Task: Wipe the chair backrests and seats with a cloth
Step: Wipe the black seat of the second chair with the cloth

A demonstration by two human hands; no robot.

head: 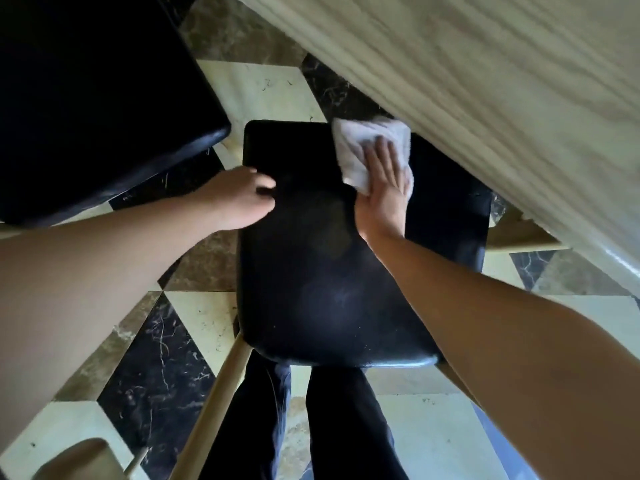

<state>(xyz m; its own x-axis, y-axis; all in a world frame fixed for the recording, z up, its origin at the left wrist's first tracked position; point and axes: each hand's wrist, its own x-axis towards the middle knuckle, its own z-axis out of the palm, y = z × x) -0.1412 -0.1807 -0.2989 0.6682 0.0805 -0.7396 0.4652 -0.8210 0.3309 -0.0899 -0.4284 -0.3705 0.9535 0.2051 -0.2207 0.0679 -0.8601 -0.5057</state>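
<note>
We see no brand, label or writing on anything here. Our right hand (pixel 382 188) lies flat, fingers spread, pressing a crumpled white cloth (pixel 360 147) against the far right part of the black padded leather chair backrest (pixel 311 271); nothing is pinched, the palm simply holds the cloth down. The cloth sits just under the edge of the pale wood-grain table (pixel 485 81). Our left hand (pixel 242 199) rests at the backrest's left edge with fingers curled over it; how tightly it grips we cannot tell. The backrest's long axis runs away from us, its near rounded end above our dark trousers (pixel 339 427). A second black padded chair (pixel 86 98) stands to the left, well apart. Below lies a marble floor of cream, brown and black tiles (pixel 166 358).
</note>
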